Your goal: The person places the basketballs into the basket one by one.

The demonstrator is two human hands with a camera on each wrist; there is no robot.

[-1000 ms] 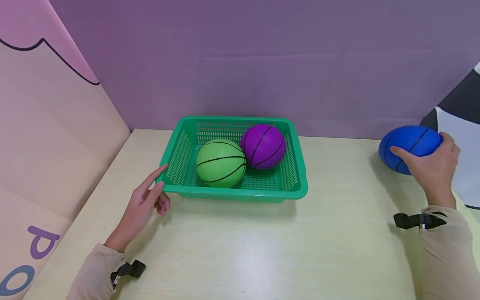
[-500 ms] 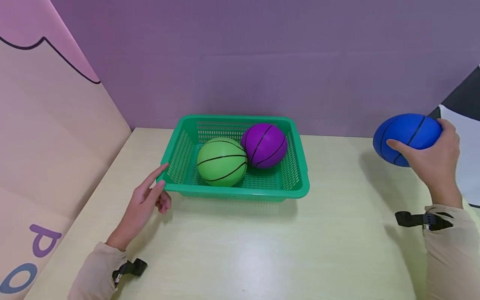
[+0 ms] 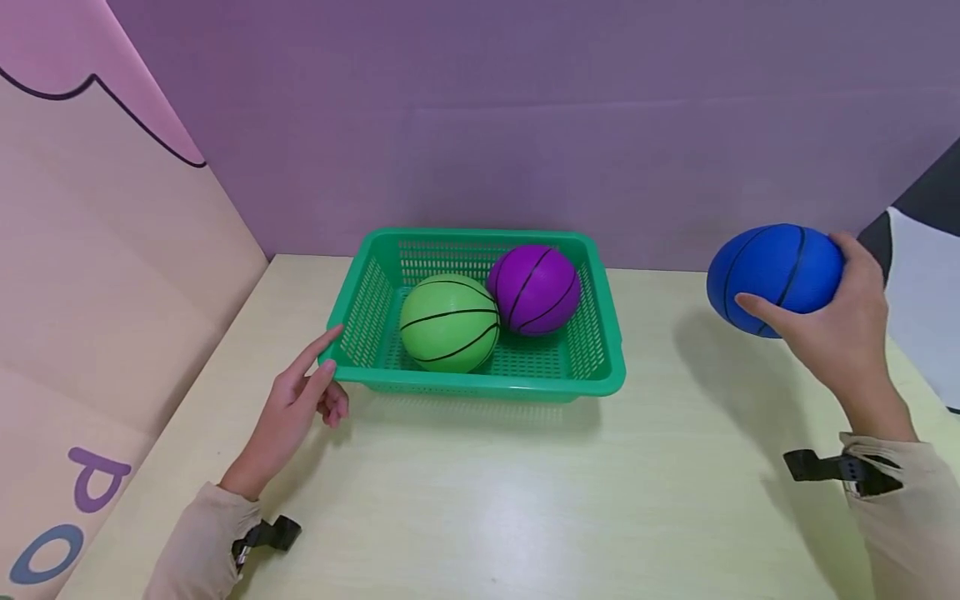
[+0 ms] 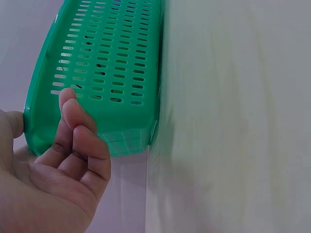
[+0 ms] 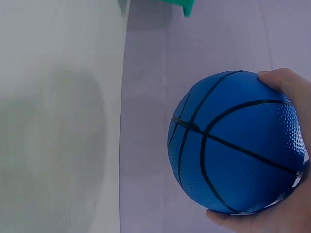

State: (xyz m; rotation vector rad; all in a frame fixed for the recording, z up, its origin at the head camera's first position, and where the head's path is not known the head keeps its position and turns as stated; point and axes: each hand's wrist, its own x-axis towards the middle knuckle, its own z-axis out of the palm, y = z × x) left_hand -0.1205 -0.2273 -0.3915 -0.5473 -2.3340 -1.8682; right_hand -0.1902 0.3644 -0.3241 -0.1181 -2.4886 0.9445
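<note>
In the head view, my right hand (image 3: pixel 847 325) grips a blue mini basketball (image 3: pixel 776 279), thumb on the near side and fingers round its right side. The ball hangs over the table, its shadow lying apart below. The right wrist view shows the blue ball (image 5: pixel 233 145) between thumb and fingers. My left hand (image 3: pixel 296 404) holds the near left corner of a green plastic basket (image 3: pixel 480 383), thumb and index finger at the rim, other fingers curled beneath. Inside the basket sit a light green ball (image 3: pixel 448 323) and a purple ball (image 3: pixel 534 290), side by side.
The basket stands on a pale wooden table (image 3: pixel 465 500), near the purple backdrop (image 3: pixel 480 125) behind. A printed panel (image 3: pixel 90 292) rises along the left. A black and white printed surface (image 3: pixel 918 292) lies at the right edge.
My right hand has raised the blue ball off the table and carried it left toward the basket. The left hand stays at the basket corner; the view has shifted slightly.
</note>
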